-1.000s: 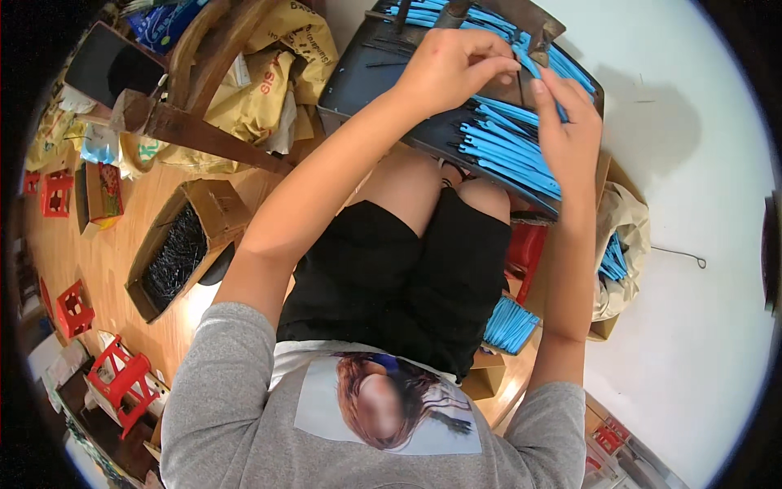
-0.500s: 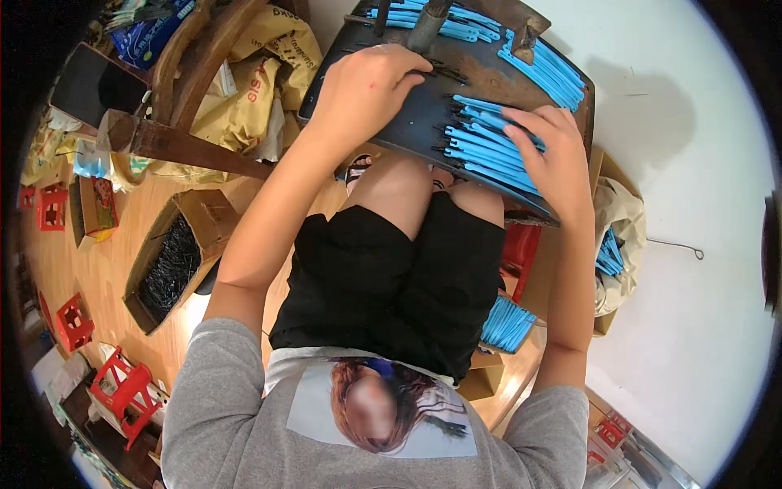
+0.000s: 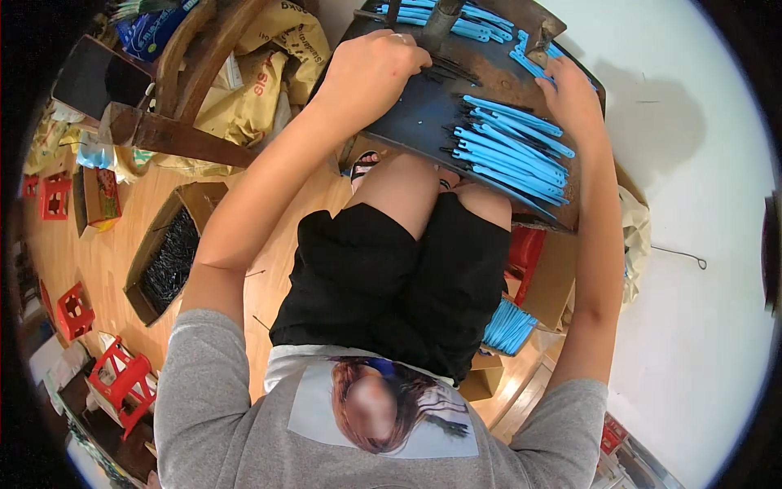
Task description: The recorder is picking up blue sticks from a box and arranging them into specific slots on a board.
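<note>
My left hand (image 3: pixel 376 75) is over the left part of the dark work table (image 3: pixel 411 122), beside a metal post (image 3: pixel 440 24). Its fingers are curled together near thin black pieces (image 3: pixel 452 72); whatever they pinch is hidden. At the table's right edge, my right hand (image 3: pixel 574 96) has its fingers closed on the ends of blue plastic strips (image 3: pixel 521 53), partly covering them. Between my hands, nearer to me, lies a pile of blue strips with black tips (image 3: pixel 513 151). Another row of blue strips (image 3: pixel 476 28) rests at the far side behind the post.
A rusty metal block (image 3: pixel 544 42) sits at the far right of the table. On the floor at left is a carton of black pieces (image 3: pixel 169 259). A box of blue strips (image 3: pixel 509 326) stands by my right leg. Yellow sacks (image 3: pixel 261 90) and a wooden frame (image 3: pixel 179 140) are at left.
My right hand has left the near pile of blue strips and moved away from me to the strips at the right edge. My left hand has stayed near the post, fingers now more curled.
</note>
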### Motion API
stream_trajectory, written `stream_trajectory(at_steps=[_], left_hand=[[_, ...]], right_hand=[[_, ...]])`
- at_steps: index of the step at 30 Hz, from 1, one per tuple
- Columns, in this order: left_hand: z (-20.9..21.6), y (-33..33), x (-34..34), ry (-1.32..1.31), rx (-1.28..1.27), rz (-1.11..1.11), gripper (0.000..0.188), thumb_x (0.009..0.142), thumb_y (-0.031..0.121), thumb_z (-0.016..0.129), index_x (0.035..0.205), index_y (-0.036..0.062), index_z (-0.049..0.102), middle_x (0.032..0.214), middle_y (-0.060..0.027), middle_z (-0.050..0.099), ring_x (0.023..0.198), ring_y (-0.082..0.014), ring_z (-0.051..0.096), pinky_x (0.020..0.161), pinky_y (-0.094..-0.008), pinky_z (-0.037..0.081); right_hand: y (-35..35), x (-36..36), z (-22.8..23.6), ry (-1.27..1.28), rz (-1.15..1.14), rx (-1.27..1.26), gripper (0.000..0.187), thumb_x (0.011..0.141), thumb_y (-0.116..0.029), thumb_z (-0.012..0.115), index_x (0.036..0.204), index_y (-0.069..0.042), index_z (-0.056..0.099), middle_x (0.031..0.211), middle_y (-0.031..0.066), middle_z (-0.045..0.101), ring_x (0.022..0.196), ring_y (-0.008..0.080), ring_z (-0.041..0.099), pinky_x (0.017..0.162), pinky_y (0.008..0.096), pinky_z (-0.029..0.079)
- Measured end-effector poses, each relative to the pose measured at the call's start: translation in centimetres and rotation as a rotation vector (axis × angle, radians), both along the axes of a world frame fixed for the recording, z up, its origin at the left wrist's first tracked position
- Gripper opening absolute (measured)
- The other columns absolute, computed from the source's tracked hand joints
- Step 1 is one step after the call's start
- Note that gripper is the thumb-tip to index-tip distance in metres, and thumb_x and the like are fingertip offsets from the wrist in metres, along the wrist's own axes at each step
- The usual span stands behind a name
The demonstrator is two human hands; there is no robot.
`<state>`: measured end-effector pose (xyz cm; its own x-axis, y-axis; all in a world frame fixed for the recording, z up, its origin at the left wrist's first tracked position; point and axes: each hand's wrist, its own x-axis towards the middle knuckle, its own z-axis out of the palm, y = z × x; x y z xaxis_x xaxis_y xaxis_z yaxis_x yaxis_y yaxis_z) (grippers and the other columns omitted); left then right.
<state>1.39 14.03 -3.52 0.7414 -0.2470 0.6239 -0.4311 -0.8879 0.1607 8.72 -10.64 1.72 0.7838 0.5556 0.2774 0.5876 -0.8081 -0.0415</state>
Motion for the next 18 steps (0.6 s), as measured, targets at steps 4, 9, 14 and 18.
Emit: stream_trajectory(at_steps=[4,9,14,18], left_hand=[[0.6,0.2,0.0,-0.015,-0.017,-0.049,0.013,0.074,0.012,0.059,0.086,0.0098,0.064,0.083,-0.0030,0.063,0.074,-0.0228,0.060,0.062,-0.0334,0.049],[2.3,-1.3,-1.0,-0.130,-0.213,-0.076,0.013,0.073,0.008,0.059,0.086,0.0075,0.063,0.082,-0.0061,0.062,0.070,-0.0251,0.060,0.060,-0.0332,0.048],[6.3,-2.4,0.2,-0.179,-0.504,-0.198,0.006,0.075,0.002,0.058,0.079,-0.0014,0.059,0.071,-0.0139,0.059,0.063,-0.0266,0.059,0.055,-0.0311,0.045],[4.3,-5.7,0.3,-0.149,-0.664,-0.224,0.007,0.074,0.004,0.060,0.081,0.0013,0.060,0.071,-0.0121,0.060,0.064,-0.0262,0.060,0.055,-0.0309,0.046]], right_hand=[[0.4,-0.2,0.3,-0.046,-0.043,-0.105,0.026,0.077,-0.007,0.055,0.103,-0.012,0.056,0.089,0.0105,0.056,0.087,0.0299,0.055,0.072,0.0394,0.047],[0.1,0.2,0.3,-0.153,-0.048,-0.247,0.026,0.078,-0.006,0.053,0.102,-0.012,0.055,0.089,0.0108,0.057,0.085,0.0298,0.056,0.071,0.0398,0.048],[0.0,-1.0,1.0,-0.107,-0.045,-0.018,0.027,0.078,-0.006,0.052,0.105,-0.012,0.055,0.084,0.0112,0.058,0.077,0.0282,0.057,0.066,0.0375,0.047],[0.0,-2.4,1.0,0.047,0.009,0.295,0.025,0.081,-0.011,0.054,0.106,-0.009,0.057,0.078,0.0102,0.059,0.066,0.0202,0.056,0.062,0.0308,0.046]])
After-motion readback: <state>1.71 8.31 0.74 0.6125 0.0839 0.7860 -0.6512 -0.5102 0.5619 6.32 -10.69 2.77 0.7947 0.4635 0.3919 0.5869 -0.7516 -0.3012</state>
